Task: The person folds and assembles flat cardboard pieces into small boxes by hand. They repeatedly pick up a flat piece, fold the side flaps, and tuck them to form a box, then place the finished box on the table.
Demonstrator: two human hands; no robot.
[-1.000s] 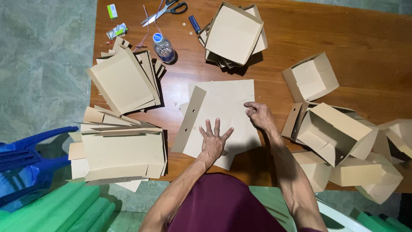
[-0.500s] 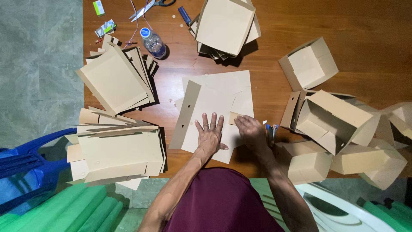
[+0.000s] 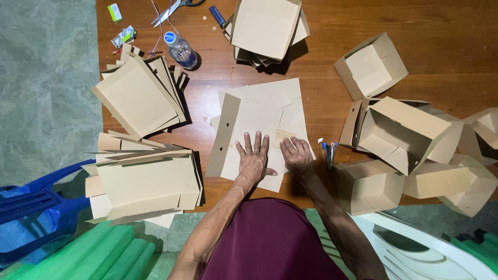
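Grey tiled floor (image 3: 46, 103) and blue chair (image 3: 36, 207) at left; wooden table (image 3: 441, 62) with flat card stacks (image 3: 140, 98). Left hand (image 3: 252, 161) fingers spread, pressing flat cardboard sheet (image 3: 259, 114) mid-table; right hand (image 3: 297, 154) curled on its flap. Folded boxes (image 3: 399, 135) at right.

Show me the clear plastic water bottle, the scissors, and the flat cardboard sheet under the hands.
Clear plastic water bottle (image 3: 181, 51), head view, on its body.
Scissors (image 3: 168, 10), head view, on the blades.
Flat cardboard sheet (image 3: 259, 109), head view, on its bare upper part.

Blue chair (image 3: 36, 207) cut off left
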